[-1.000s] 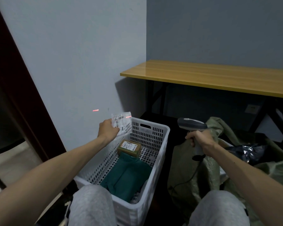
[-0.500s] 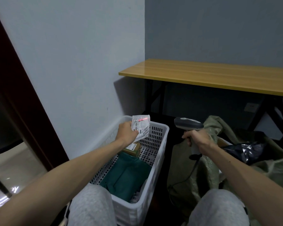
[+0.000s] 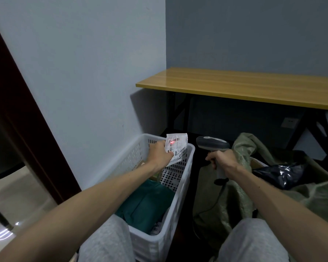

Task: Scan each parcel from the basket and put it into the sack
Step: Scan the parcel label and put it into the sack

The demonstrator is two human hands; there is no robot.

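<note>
Left grip (image 3: 159, 155) round half-hidden parcel (image 3: 179, 146)

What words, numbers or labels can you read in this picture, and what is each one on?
"45…": large digits at the label's lower edge on the white parcel in the left hand; the rest is unsure.
Barcodes and small print on that label: too small to read.
Second label, low in the basket: blurred.
Mark on the scanner head: unreadable.

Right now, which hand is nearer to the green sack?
Right. The right hand, gripping the scanner, sits beside the sack; the left hand holds a white parcel over the basket, farther off.
</note>
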